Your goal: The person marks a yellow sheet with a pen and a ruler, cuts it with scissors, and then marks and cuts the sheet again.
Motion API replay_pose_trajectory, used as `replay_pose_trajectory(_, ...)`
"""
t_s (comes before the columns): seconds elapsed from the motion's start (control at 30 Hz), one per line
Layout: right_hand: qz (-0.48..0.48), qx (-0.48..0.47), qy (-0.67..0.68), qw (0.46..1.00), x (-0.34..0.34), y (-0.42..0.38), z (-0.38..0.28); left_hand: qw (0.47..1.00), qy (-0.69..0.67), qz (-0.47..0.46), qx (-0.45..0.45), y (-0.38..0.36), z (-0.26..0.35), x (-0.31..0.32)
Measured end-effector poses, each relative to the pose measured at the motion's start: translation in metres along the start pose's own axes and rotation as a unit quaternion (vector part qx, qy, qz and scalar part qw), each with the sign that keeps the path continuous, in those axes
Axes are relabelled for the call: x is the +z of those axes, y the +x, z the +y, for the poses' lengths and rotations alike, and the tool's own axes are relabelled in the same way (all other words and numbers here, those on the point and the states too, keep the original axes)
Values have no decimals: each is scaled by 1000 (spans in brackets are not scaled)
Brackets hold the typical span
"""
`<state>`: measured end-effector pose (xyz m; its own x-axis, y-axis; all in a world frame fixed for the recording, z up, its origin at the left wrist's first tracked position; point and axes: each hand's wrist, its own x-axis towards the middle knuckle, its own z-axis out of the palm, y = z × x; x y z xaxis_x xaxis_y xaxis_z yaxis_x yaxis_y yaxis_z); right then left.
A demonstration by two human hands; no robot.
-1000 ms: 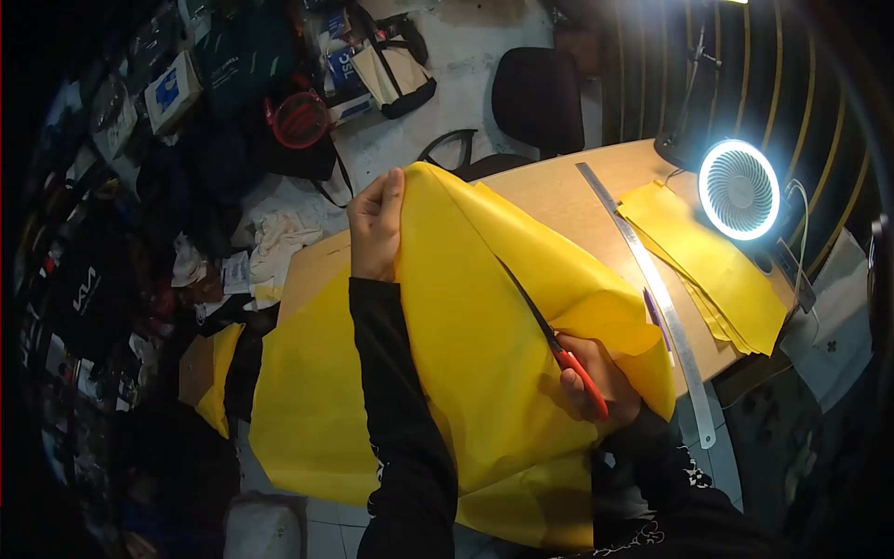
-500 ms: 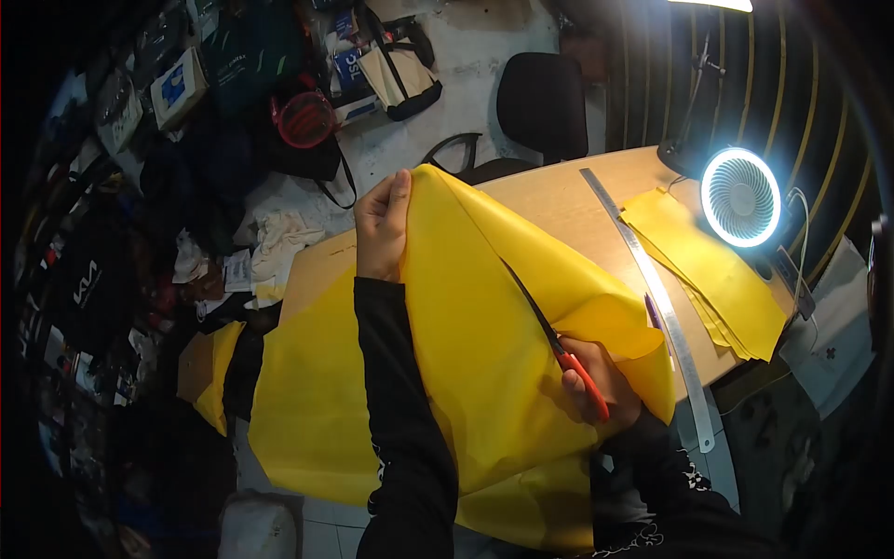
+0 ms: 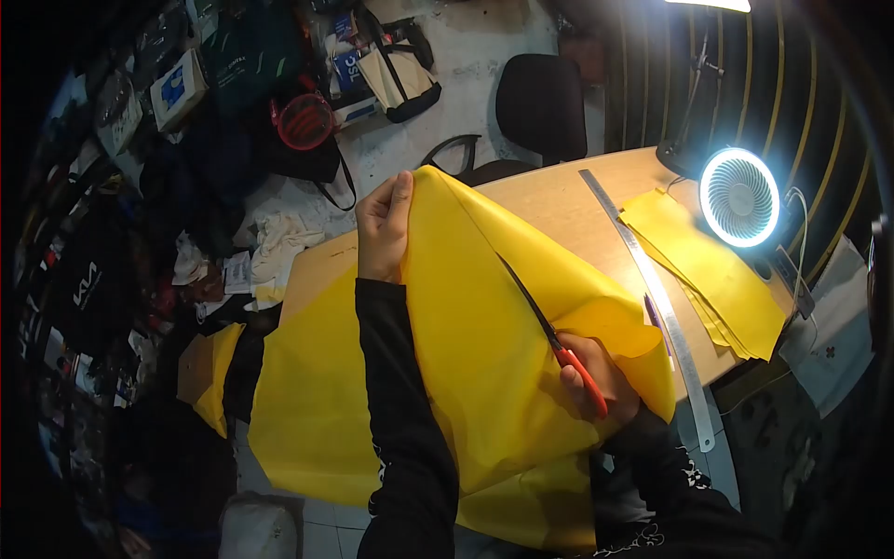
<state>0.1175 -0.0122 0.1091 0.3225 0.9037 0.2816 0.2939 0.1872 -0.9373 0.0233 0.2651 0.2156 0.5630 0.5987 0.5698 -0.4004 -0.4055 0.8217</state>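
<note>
A large sheet of yellow fabric [image 3: 475,373] drapes over the table and hangs past its near edge. My left hand [image 3: 385,219] pinches the raised far corner of the fabric and holds it up. My right hand [image 3: 601,373] is wrapped round the handles of red-handled scissors [image 3: 582,380], partly hidden by the yellow material. The dark blade points up and left, lying along a cut line that runs toward the held corner. The lower blade is hidden under the fabric. A loose fold bulges to the right of my right hand.
On the wooden table [image 3: 549,200] lie a steel ruler [image 3: 656,289] and a stack of yellow pieces [image 3: 712,279]. A lit round fan [image 3: 740,197] stands at the right beside a lamp. Behind is a black chair [image 3: 540,104]; bags [image 3: 400,79] crowd the floor.
Almost nothing differs. The scissors' tip appears very slightly farther along the cut line toward the held corner; both hands keep their places.
</note>
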Motion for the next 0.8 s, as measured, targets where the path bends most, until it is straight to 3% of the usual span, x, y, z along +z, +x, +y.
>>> replay_pose_trajectory(0.07,21,-33,-14,999,3,4,4,1000,-8,1,-2,-1,2,0)
replay_pose_trajectory(0.27,18,15,-2,1000,5,1,-3,1000,-11,13,2,-1,3,2)
replay_pose_trajectory(0.37,-29,74,64,995,-1,1,-14,1000,-6,9,-5,-1,3,3)
replay_pose_trajectory(0.57,15,-3,-12,1000,3,8,0,1000,-3,5,0,-1,5,3)
replay_pose_trajectory(0.67,-12,33,-4,999,-1,7,1,1000,6,-5,4,1,3,0)
replay_pose_trajectory(0.8,14,-4,-29,999,2,12,0,1000,3,-3,1,0,2,2)
